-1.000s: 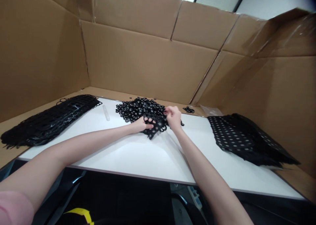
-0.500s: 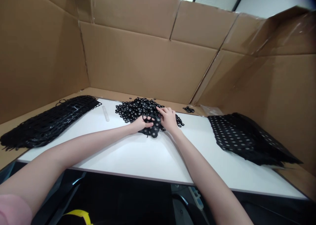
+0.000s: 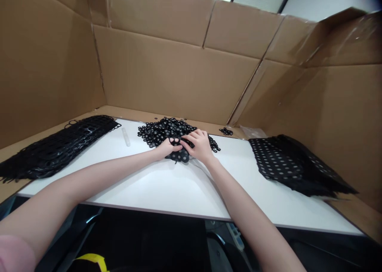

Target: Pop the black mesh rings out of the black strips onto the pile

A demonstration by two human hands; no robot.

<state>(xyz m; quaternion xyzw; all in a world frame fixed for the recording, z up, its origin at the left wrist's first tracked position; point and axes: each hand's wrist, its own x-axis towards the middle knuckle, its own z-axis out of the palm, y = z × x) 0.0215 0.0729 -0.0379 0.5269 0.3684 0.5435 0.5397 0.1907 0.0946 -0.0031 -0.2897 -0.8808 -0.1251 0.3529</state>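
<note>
Left hand [image 3: 167, 148] is pinching a black, rubbery-looking holed sheet [image 3: 178, 157] toward the far edge of the white flat-topped desk [image 3: 143, 188]; right hand [image 3: 200, 145] touches it, can't tell if gripping. Probably mid-picking; next pull wants that left pinch firm.

left sleeve [image 3: 14, 254]: pink, ends above elbow | forearms [image 3: 119, 169]: uncovered | hands [image 3: 199, 146]: bare

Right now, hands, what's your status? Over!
Left hand gripping perforated black sheet. Right hand at its edge, grip unclear. Loose black rings heaped just behind.
</note>
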